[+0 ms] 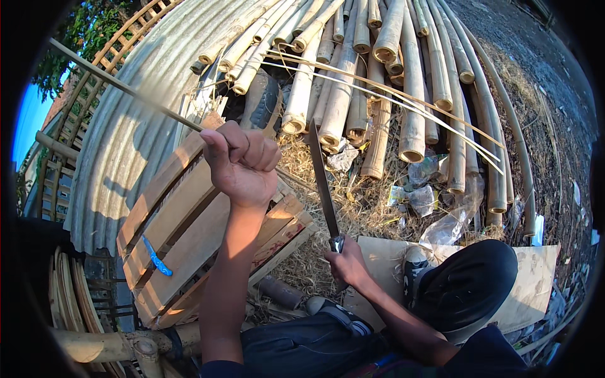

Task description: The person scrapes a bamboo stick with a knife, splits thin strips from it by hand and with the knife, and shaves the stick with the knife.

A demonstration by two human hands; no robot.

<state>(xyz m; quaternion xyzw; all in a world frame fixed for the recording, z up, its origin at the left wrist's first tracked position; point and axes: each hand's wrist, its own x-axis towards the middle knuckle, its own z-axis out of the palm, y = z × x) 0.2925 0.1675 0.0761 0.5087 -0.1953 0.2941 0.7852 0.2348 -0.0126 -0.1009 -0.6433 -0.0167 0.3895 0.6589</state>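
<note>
left hand [242, 165] is clenching a thin bamboo strip [120, 85], raised over the wooden pallet [183, 233] | right hand [345, 263] is gripping a long knife [321, 179], blade pointing up toward the bamboo poles [378, 75] | open straw ground is lying between pallet edge and cardboard [535, 277]

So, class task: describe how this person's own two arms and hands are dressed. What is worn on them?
Both forearms are bare up to the lower edge of the picture. The left hand and right hand wear no gloves, and no rings, watch or bands show. Dark blue cloth at the lower edge may be short sleeves, but that cannot be told.
</note>
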